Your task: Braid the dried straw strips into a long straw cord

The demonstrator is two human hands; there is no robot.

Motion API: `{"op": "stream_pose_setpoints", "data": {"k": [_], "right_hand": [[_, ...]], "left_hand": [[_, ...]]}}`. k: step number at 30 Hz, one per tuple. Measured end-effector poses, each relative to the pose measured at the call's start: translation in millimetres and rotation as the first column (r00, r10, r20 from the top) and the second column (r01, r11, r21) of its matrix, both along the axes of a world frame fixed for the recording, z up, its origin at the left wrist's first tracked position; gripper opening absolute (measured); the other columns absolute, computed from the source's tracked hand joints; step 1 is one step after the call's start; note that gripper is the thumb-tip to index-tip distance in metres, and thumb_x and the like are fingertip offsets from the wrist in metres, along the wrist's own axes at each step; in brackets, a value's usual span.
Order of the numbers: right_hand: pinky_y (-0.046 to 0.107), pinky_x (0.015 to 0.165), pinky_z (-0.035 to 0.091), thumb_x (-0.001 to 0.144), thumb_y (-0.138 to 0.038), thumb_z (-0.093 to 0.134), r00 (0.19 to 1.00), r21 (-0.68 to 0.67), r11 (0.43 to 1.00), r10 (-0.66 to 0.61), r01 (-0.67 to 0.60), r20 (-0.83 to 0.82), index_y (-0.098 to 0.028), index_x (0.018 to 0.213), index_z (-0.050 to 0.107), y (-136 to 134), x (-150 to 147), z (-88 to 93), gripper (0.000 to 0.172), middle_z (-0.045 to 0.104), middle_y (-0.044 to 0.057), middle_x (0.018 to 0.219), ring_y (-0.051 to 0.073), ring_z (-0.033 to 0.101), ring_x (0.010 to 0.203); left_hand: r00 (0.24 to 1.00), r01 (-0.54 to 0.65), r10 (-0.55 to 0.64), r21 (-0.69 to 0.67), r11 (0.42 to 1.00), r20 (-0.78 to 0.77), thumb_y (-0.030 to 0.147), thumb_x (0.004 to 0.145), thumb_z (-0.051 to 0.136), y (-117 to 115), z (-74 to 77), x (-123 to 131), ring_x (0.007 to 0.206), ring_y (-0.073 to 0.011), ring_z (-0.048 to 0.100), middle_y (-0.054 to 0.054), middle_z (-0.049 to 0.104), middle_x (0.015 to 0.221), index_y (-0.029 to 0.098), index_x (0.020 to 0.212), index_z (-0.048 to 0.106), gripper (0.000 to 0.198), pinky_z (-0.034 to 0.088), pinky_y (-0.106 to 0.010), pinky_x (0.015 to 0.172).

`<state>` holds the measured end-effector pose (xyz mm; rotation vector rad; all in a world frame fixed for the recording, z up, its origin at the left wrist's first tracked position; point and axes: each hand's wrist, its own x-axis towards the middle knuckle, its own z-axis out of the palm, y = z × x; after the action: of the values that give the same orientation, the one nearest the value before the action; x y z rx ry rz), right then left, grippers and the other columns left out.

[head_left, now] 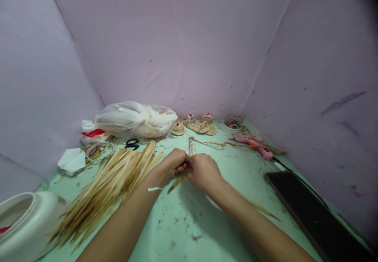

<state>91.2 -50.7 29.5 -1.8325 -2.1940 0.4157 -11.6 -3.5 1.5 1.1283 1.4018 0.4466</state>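
Note:
My left hand [177, 162] and my right hand [204, 170] meet at the middle of the green table, fingers closed and pressed together on a braid of dried plant fibre [191, 147]. The braid runs up from between my hands and bends right into a long thin cord [220, 144]. A loose strip end [176, 183] pokes out below my left hand. Another strip [260, 207] comes out from under my right forearm. My fingertips hide the point where the strands cross. Left of my hands lies a bundle of dried strips [118, 179].
A tied white plastic bag [136, 119], small woven sandals [196, 126] and a bowl of beads [232, 124] line the back. Black scissors [132, 144] lie behind the strips. A pink glue gun [255, 144] and a dark tablet-like slab [310, 214] are right; a white jar [38, 222] stands left.

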Motion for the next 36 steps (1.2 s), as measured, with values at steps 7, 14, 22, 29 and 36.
{"op": "stream_pose_setpoints", "data": {"k": [7, 14, 22, 29, 36], "right_hand": [[0.023, 0.047, 0.027, 0.061, -0.017, 0.058, 0.979, -0.117, 0.974, 0.186, -0.195, -0.084, -0.017, 0.06, 0.066, 10, 14, -0.2, 0.008, 0.06, 0.005, 0.057, 0.014, 0.051, 0.054], [0.02, 0.049, 0.04, 0.07, -0.02, 0.055, 0.679, -0.338, 0.928, -0.351, 0.158, -0.645, -0.014, 0.063, 0.059, 37, 39, -1.1, 0.011, 0.062, 0.006, 0.063, 0.011, 0.054, 0.053], [0.019, 0.043, 0.041, 0.064, -0.008, 0.051, 0.497, -0.594, 0.79, -0.457, -0.154, -0.737, -0.013, 0.051, 0.056, 28, 20, -19.0, 0.014, 0.053, 0.001, 0.044, 0.008, 0.047, 0.041], [0.018, 0.032, 0.018, 0.057, -0.012, 0.051, 0.634, -0.496, 0.868, -0.362, -0.039, -0.684, -0.012, 0.045, 0.053, 34, 22, -29.8, 0.012, 0.042, -0.003, 0.036, 0.003, 0.029, 0.032], [0.02, 0.034, 0.01, 0.054, -0.015, 0.052, 0.572, -0.499, 0.866, -0.393, -0.033, -0.72, -0.015, 0.044, 0.047, 31, 16, -35.0, 0.011, 0.035, -0.006, 0.034, 0.003, 0.021, 0.031]], "left_hand": [[0.981, 0.188, -0.191, 0.065, 0.98, 0.043, 0.015, 0.048, 0.048, -1, 15.1, -15, 0.031, -0.0024, 0.017, 0.007, 0.029, 0.033, 0.016, 0.044, 0.04, 0.009, 0.007, -0.02, 0.035], [0.962, 0.211, -0.225, 0.102, 0.972, 0.154, 0.018, 0.048, 0.052, -2, 16.9, -17, 0.035, -0.0021, 0.015, 0.007, 0.028, 0.037, 0.016, 0.044, 0.04, 0.012, 0.004, -0.02, 0.036], [0.966, 0.24, -0.25, 0.134, 0.962, 0.067, 0.016, 0.052, 0.05, -1, 12.1, -18, 0.032, -0.0036, 0.019, 0.006, 0.029, 0.034, 0.015, 0.046, 0.043, 0.009, 0.009, -0.02, 0.035], [0.953, 0.279, -0.232, 0.265, 0.923, -0.196, 0.009, 0.049, 0.048, 0, 11.9, -11, 0.035, -0.0044, 0.022, 0.006, 0.029, 0.035, 0.014, 0.045, 0.044, 0.008, 0.013, -0.021, 0.037], [0.793, 0.399, -0.204, 0.236, 0.886, -0.575, 0.015, 0.051, 0.053, -3, 34.7, -18, 0.041, -0.0116, 0.042, -0.002, 0.049, 0.042, 0.012, 0.048, 0.059, 0.007, 0.027, -0.023, 0.041]]}}
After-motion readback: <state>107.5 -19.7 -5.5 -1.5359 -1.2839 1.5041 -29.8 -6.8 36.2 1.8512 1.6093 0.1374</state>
